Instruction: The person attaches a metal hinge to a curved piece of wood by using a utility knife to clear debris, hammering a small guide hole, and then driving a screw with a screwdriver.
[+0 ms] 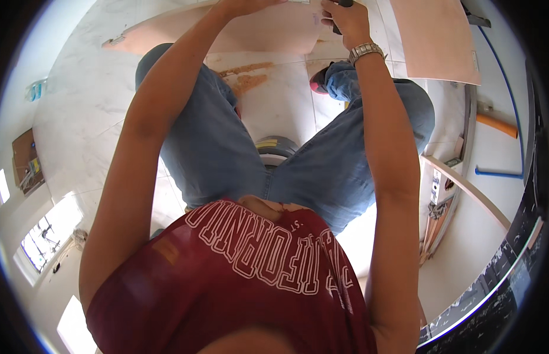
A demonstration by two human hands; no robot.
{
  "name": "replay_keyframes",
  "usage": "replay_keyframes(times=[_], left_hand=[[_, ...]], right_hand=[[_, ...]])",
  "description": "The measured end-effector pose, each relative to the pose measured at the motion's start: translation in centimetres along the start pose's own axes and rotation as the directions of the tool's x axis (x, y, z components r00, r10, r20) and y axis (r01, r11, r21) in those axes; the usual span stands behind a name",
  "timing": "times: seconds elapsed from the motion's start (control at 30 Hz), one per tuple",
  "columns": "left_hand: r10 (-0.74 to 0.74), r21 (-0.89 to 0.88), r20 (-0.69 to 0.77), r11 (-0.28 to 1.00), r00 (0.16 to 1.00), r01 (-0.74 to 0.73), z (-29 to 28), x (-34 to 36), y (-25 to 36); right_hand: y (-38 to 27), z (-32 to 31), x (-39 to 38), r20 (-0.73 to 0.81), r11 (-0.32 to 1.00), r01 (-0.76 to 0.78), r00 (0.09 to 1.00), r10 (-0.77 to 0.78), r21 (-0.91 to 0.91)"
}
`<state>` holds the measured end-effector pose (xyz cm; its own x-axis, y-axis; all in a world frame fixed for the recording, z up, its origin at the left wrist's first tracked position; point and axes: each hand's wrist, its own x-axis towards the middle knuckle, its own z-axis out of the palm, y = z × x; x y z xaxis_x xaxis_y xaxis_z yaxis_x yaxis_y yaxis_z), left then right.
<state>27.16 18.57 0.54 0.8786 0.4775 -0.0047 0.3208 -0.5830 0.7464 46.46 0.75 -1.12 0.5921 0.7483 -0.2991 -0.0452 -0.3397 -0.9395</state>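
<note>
Red shirt (245, 283) nearest; right hand (345, 20) fingers grip dark tool; left hand (242, 6) flat on board (268, 32).

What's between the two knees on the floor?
Head view: pale floor tile with orange-brown stains, and a grey-and-yellow roll nearer the body.

Pretty bright daylight shot overall. The window (41, 239) at near left is totally blown out, and there's more white glare along the lower left rim. The pale floor (79, 118) bounces soft light, so shadows are weak. Heavy fisheye bend and black vignette at the edges, and the near red shirt (239, 283) looks a bit soft.
</note>
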Motion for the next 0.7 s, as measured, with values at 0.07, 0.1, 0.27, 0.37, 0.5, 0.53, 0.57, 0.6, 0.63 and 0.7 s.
replay_keyframes(times=[0.07, 0.1, 0.27, 0.37, 0.5, 0.53, 0.57, 0.6, 0.63, 0.7], left_hand=[[0.054, 0.07, 0.013, 0.996, 0.998, -0.055, 0.0, 1.9, 0.8], [0.061, 0.052, 0.015, 0.997, 0.998, -0.062, 0.3, 2.1, 0.9], [0.417, 0.061, -0.105, 0.909, 0.903, -0.413, 1.1, 2.2, 0.1], [0.399, 0.154, -0.12, 0.912, 0.909, -0.38, 2.2, 0.4, 0.9], [0.481, 0.148, -0.152, 0.875, 0.864, -0.461, 1.5, -0.8, 0.4], [0.39, 0.117, -0.175, 0.92, 0.904, -0.374, 1.5, -1.1, 1.0], [0.294, 0.083, -0.195, 0.955, 0.936, -0.283, 1.4, -1.3, 1.7], [0.297, 0.082, -0.195, 0.955, 0.935, -0.286, 1.0, -1.3, 2.3], [0.155, 0.284, -0.044, 0.949, 0.987, -0.136, 0.0, -1.3, 3.4], [-0.026, 0.49, 0.069, 0.872, 0.997, -0.011, -0.4, -1.5, 4.0]], right_hand=[[0.0, -0.3, 0.1, -0.056, 0.993, 0.047, 0.998, -0.041, 0.108], [0.0, -0.5, 0.2, -0.066, 0.995, 0.041, 0.997, -0.035, 0.093], [-0.4, -1.2, -0.1, 0.008, 0.983, 0.046, 0.999, -0.048, 0.179], [-1.2, -1.2, -0.8, -0.006, 0.989, -0.02, 1.0, 0.021, 0.144], [-2.3, -0.2, -1.5, -0.009, 0.997, -0.051, 0.999, 0.052, 0.062], [-1.9, -0.5, -1.3, -0.028, 0.998, -0.054, 0.998, 0.056, 0.042], [-1.4, -0.6, -1.1, -0.045, 0.998, -0.058, 0.997, 0.059, 0.022], [-0.7, -0.5, -0.7, -0.048, 0.998, -0.057, 0.997, 0.058, 0.021], [0.0, 0.1, -0.5, -0.047, 0.995, 0.036, 0.998, -0.032, 0.096], [1.1, -0.1, -0.1, -0.05, 0.977, 0.129, 0.991, -0.122, 0.171]])
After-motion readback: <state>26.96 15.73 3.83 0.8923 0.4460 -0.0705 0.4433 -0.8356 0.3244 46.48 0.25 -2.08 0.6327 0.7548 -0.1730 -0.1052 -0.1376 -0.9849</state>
